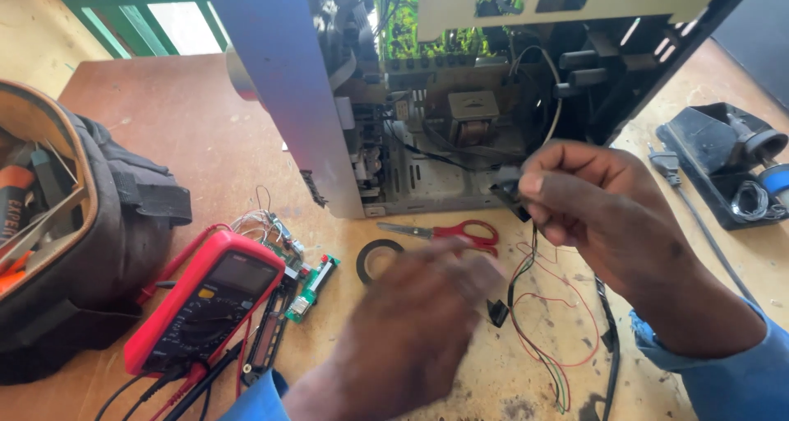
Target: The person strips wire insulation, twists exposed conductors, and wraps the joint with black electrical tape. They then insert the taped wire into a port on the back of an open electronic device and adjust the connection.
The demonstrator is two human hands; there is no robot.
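While my right hand (588, 195) pinches a black connector (511, 192) trailing thin wires (538, 322), my blurred left hand (415, 322) hovers, finger state unclear.

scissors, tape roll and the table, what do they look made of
Scissors: glossy red handles, probably plastic; grey blades, likely steel. Tape roll: black, slightly shiny ring, looks like vinyl electrical tape. Table: flat, matte brown top with scuffs and pale stains, probably wood or board; no clear grain.
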